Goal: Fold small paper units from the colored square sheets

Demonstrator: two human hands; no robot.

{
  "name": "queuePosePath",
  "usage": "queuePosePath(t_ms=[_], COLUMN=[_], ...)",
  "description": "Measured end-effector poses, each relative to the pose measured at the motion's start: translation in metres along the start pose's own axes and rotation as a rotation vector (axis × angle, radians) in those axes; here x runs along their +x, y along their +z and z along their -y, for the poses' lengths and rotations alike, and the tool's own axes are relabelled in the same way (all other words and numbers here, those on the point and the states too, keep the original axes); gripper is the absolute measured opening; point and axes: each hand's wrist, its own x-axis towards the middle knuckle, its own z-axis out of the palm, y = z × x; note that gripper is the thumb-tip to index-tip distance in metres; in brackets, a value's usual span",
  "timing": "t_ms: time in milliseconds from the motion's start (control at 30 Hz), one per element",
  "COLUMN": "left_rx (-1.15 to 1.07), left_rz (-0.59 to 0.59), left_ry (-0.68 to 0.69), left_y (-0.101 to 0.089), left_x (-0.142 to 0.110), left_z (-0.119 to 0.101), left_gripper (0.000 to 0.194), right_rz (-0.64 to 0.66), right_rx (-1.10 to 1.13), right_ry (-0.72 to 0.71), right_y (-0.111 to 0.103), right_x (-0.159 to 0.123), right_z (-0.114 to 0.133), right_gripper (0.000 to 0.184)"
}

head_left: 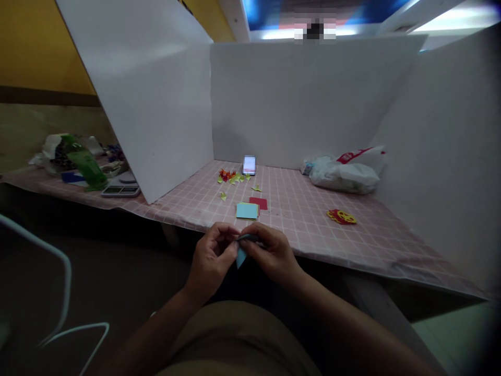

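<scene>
A folded piece of light blue paper is pinched between my two hands, just off the table's front edge. My left hand is closed on its left side, thumb and fingers together. From the other side my right hand grips it the same way. One pointed blue corner hangs down between the thumbs; the rest is partly hidden by my fingers. Straight ahead on the table lies a stack of paper sheets with light blue on top. A red sheet lies beside and behind that stack.
Several small folded yellow paper pieces and red-orange ones lie farther back near a lit phone. Yellow and red cut-out shapes and a white plastic bag are rightward. White panels enclose the checked tablecloth.
</scene>
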Motion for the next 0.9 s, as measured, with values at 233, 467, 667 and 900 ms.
queuePosePath(t_ms=[233,467,667,900], left_rx=[-0.004,-0.2,-0.309,-0.266], left_rz=[0.003,-0.009,-0.009,-0.009], left_ry=[-0.044,-0.141,-0.154,-0.126], left_y=[-0.001,-0.003,-0.004,-0.004], left_x=[0.0,0.0,-0.001,0.0], left_z=[0.001,0.006,0.009,0.007], left_gripper=[0.014,0.012,0.013,0.013], right_rz=[0.002,0.091,0.1,0.083], right_rx=[-0.174,-0.271,-0.293,-0.301], right_ry=[-0.051,-0.281,-0.403,-0.435], right_y=[0.001,-0.002,-0.005,-0.004], right_x=[-0.003,-0.004,-0.001,-0.002], right_z=[0.003,-0.006,-0.008,-0.01], right_gripper=[0.006,0.015,0.021,0.021])
